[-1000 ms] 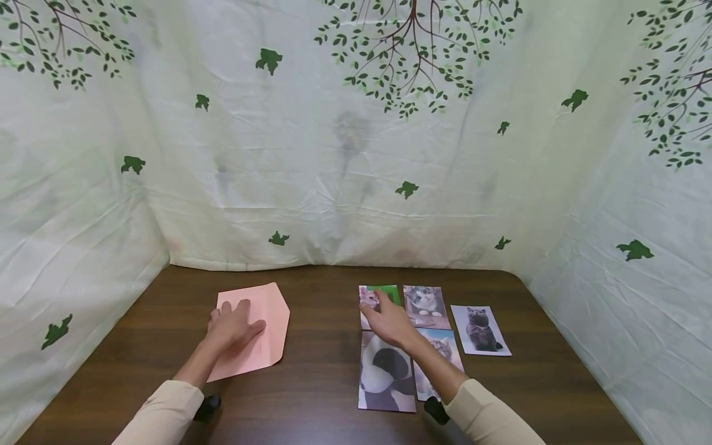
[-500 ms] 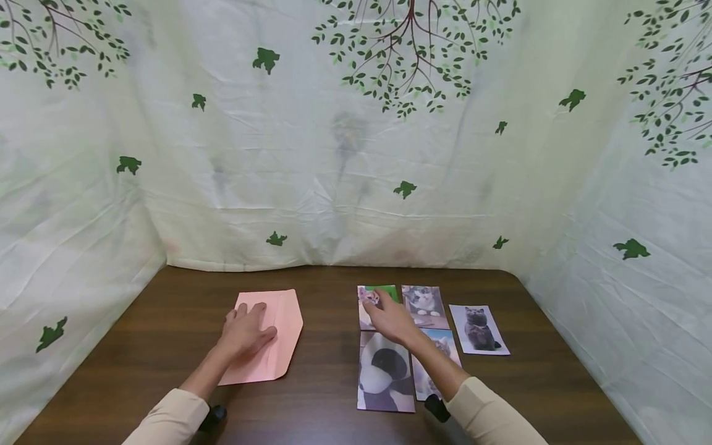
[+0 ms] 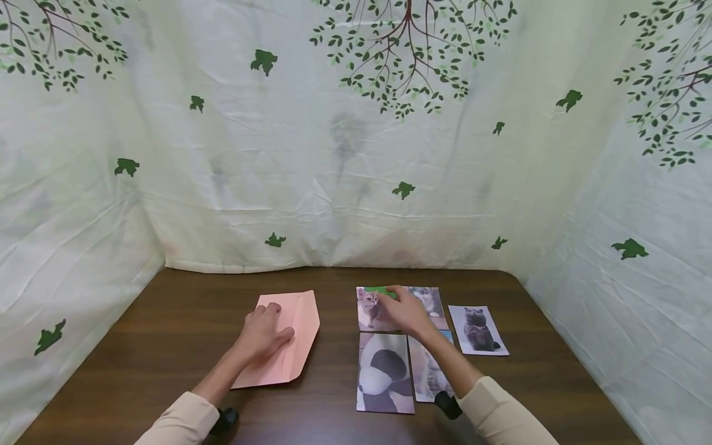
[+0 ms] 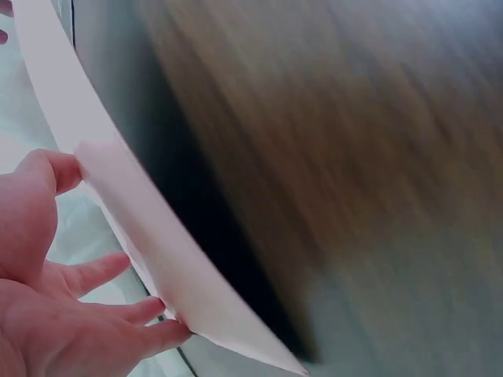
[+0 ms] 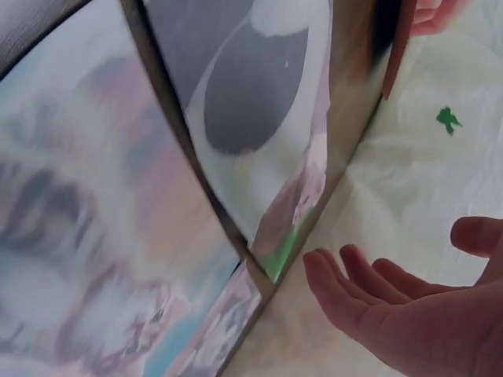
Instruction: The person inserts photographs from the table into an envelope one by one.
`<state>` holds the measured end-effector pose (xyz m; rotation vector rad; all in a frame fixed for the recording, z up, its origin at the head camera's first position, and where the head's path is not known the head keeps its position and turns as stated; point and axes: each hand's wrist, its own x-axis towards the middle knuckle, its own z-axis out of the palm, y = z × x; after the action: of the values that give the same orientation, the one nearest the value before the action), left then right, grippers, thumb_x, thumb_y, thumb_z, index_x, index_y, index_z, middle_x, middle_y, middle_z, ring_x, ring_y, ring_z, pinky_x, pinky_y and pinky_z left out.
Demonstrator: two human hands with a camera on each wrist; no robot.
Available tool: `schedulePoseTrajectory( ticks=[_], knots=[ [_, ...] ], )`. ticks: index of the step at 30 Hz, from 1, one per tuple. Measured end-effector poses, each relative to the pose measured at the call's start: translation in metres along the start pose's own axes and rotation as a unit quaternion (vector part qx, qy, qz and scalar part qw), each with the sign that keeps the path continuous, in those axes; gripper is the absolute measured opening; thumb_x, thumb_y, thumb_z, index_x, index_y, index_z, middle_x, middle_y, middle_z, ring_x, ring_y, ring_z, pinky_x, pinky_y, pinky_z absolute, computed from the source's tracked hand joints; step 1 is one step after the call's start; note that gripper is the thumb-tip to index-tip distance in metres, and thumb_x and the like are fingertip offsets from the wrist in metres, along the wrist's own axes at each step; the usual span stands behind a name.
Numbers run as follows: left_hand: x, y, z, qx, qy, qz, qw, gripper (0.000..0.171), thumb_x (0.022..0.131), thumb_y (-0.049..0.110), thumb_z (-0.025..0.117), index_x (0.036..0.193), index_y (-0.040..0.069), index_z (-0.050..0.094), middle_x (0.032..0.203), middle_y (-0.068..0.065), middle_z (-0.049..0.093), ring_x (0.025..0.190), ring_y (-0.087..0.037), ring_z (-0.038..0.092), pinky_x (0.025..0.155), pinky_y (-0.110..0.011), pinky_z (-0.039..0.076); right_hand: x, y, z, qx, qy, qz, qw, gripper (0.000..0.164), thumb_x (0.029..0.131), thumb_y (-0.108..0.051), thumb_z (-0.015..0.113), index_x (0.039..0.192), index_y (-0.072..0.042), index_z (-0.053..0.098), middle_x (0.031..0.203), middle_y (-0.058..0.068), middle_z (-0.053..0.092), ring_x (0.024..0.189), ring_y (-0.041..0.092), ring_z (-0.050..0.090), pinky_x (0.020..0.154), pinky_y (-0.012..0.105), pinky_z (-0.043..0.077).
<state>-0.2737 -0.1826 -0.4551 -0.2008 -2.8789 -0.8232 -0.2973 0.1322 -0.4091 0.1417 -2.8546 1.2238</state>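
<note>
In the head view my left hand (image 3: 263, 337) lies on a pink envelope (image 3: 303, 330), its flap side pointing right. The left wrist view has the thumb and fingertips against the face of the envelope (image 4: 130, 184), with a dark shadow along its edge. My right hand (image 3: 408, 312) is over the upper pair of cat photos, fingers loosely bent and holding nothing. Under its fingertips shows a kitten photo (image 3: 367, 312) with a green corner. In the right wrist view the fingers of my right hand (image 5: 409, 306) stand apart from the thumb, above the photos.
A black-and-white animal photo (image 3: 384, 374) and another cat photo (image 3: 427, 371) form the lower row. The second upper cat photo (image 3: 436, 309) is partly covered by the hand. A grey cat photo (image 3: 478, 330) lies apart at right. A leaf-printed cloth (image 3: 334, 154) hangs behind the brown table (image 3: 189, 321).
My left hand has slid the envelope to the right, closer to the photos. The right hand has shifted slightly right, uncovering more of the kitten photo.
</note>
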Motion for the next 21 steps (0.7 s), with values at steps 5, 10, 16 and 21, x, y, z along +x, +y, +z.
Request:
schedulePoseTrajectory(
  ticks=[5,10,16,21],
  knots=[
    [0.002,0.009,0.005,-0.008,0.004,-0.005,1.0,0.049,0.082,0.022,0.069,0.119,-0.009,0.056,0.106,-0.026,0.06,0.101,-0.048,0.058,0.09,-0.055,0.047,0.0,0.01,-0.013,0.01,0.012,0.008,1.0,0.052,0.102,-0.04,0.05,0.137,-0.004,0.06,0.137,0.019,0.063,0.125,0.041,0.06,0.1,0.055,0.047],
    [0.004,0.02,0.01,-0.021,0.009,-0.001,0.9997,0.047,0.083,0.021,0.067,0.121,-0.006,0.058,0.108,-0.025,0.063,0.1,-0.045,0.059,0.088,-0.053,0.047,-0.001,0.022,-0.028,0.005,0.024,0.027,0.999,0.049,0.103,-0.041,0.05,0.138,-0.009,0.06,0.138,0.018,0.063,0.125,0.04,0.06,0.097,0.055,0.049],
    [0.004,0.03,0.015,-0.016,0.024,0.0,0.9996,0.044,0.084,0.02,0.067,0.12,-0.004,0.06,0.105,-0.021,0.067,0.097,-0.041,0.061,0.086,-0.052,0.048,-0.001,0.036,-0.047,-0.011,0.045,0.036,0.998,0.046,0.104,-0.037,0.05,0.139,-0.009,0.06,0.137,0.02,0.063,0.125,0.04,0.06,0.096,0.055,0.049],
    [0.004,0.034,0.019,-0.009,0.032,0.007,0.9994,0.042,0.083,0.02,0.068,0.119,-0.002,0.062,0.102,-0.019,0.067,0.094,-0.037,0.062,0.083,-0.05,0.05,-0.004,0.047,-0.062,-0.013,0.05,0.048,0.998,0.047,0.105,-0.035,0.047,0.14,-0.006,0.058,0.139,0.021,0.061,0.128,0.042,0.056,0.102,0.058,0.044]
  ],
)
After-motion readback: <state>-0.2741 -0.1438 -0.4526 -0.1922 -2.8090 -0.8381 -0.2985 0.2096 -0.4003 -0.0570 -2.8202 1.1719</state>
